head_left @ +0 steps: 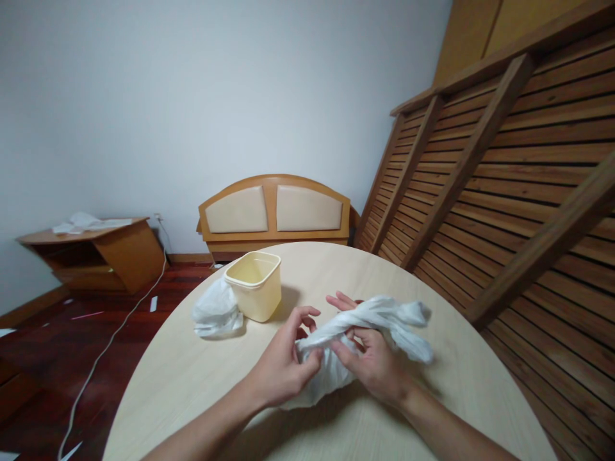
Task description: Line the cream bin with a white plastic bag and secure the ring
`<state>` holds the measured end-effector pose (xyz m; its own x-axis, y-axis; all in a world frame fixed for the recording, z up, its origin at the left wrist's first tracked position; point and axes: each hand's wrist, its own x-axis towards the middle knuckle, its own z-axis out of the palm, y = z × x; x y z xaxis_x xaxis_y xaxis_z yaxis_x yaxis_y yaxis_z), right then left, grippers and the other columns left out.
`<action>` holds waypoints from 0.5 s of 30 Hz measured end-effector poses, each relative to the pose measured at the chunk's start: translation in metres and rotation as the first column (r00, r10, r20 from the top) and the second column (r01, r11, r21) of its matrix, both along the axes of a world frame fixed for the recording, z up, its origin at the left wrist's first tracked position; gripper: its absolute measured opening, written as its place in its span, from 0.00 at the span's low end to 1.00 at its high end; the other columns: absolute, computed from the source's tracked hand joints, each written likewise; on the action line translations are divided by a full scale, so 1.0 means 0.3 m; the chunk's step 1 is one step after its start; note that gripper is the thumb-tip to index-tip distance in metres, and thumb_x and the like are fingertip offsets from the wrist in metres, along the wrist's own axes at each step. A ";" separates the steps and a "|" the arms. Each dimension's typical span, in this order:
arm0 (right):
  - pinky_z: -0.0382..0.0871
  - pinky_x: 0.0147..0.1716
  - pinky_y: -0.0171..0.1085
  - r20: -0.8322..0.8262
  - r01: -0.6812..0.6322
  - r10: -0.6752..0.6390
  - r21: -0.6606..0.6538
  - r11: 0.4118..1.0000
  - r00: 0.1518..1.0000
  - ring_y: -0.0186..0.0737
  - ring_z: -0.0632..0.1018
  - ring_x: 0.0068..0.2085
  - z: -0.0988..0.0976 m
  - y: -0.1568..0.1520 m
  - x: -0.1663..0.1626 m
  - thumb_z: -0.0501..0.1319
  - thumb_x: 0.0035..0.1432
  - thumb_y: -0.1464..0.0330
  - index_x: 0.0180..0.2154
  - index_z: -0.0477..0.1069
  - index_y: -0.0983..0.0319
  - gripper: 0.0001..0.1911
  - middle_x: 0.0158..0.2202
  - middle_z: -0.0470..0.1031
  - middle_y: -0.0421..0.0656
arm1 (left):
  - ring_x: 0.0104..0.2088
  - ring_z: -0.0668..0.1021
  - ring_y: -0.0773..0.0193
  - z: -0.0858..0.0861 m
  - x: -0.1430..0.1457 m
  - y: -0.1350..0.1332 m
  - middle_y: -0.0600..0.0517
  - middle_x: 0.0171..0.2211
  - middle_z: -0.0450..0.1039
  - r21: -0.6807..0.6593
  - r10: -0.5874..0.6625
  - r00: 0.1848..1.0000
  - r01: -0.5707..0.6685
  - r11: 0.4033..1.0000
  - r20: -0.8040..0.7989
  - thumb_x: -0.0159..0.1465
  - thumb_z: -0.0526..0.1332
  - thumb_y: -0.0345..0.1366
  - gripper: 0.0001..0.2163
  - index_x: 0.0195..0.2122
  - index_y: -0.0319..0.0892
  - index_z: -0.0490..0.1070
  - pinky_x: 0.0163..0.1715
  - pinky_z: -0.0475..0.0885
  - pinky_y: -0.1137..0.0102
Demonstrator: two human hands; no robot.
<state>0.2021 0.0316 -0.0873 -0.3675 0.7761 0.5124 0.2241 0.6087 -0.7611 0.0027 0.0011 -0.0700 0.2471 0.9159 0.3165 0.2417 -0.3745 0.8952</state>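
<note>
A white plastic bag (331,374) rests at the near part of the round table, its upper part twisted into a rope that runs off to the right and ends in two loose tails. My left hand (288,362) grips the bag at the left end of the twist, thumb and fingers curled around it. From the right, my right hand (369,358) holds the twisted part, with the thumb in front and some fingers stretched out behind. What the bag contains, if anything, is hidden.
A pale yellow plastic tub (257,294) stands on the table (192,384), with another crumpled white plastic bag (218,310) beside it. Wooden slatted panels (504,186) lean at the right. A low cabinet (125,256), a headboard (273,211) and a cable (103,358) lie beyond the table.
</note>
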 end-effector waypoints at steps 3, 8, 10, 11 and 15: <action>0.63 0.61 0.54 -0.001 0.024 -0.024 -0.003 1.000 1.000 0.55 0.73 0.59 0.010 -0.009 -0.017 0.64 0.60 0.61 0.26 0.70 0.58 0.12 0.50 0.79 0.49 | 0.37 0.74 0.62 0.012 0.007 -0.013 0.49 0.40 0.73 0.099 0.039 0.997 -0.032 0.995 -0.066 0.62 0.62 0.35 0.12 0.47 0.42 0.70 0.38 0.69 0.69; 0.75 0.41 0.43 -0.185 0.155 -0.178 -0.132 0.979 0.967 0.48 0.80 0.36 -0.003 0.017 -0.016 0.62 0.60 0.56 0.27 0.73 0.59 0.15 0.29 0.79 0.45 | 0.28 0.70 0.65 0.008 -0.011 0.024 0.55 0.26 0.68 0.001 0.310 0.936 -0.315 0.949 0.166 0.63 0.61 0.42 0.09 0.31 0.42 0.67 0.29 0.64 0.72; 0.75 0.44 0.44 -0.290 0.182 -0.226 -0.171 0.968 0.930 0.50 0.81 0.39 -0.022 0.036 -0.005 0.64 0.58 0.56 0.33 0.76 0.60 0.14 0.33 0.82 0.46 | 0.26 0.68 0.66 -0.011 -0.026 0.051 0.57 0.25 0.65 -0.105 0.392 0.875 -0.378 0.920 0.284 0.63 0.61 0.47 0.13 0.31 0.43 0.65 0.27 0.63 0.73; 0.75 0.46 0.45 -0.345 0.185 -0.242 -0.191 0.964 0.907 0.51 0.81 0.41 -0.034 0.044 0.002 0.66 0.56 0.55 0.36 0.77 0.59 0.14 0.36 0.83 0.46 | 0.26 0.67 0.67 -0.023 -0.033 0.064 0.57 0.25 0.64 -0.151 0.407 0.854 -0.378 0.913 0.325 0.64 0.60 0.49 0.14 0.30 0.43 0.64 0.26 0.63 0.73; 0.77 0.44 0.46 -0.464 0.131 -0.241 -0.257 0.958 0.853 0.52 0.81 0.45 -0.073 0.058 0.027 0.68 0.55 0.52 0.46 0.75 0.55 0.20 0.42 0.82 0.46 | 0.27 0.68 0.66 -0.054 -0.054 0.094 0.57 0.25 0.64 -0.183 0.425 0.832 -0.384 0.905 0.357 0.65 0.58 0.49 0.15 0.29 0.43 0.64 0.27 0.65 0.73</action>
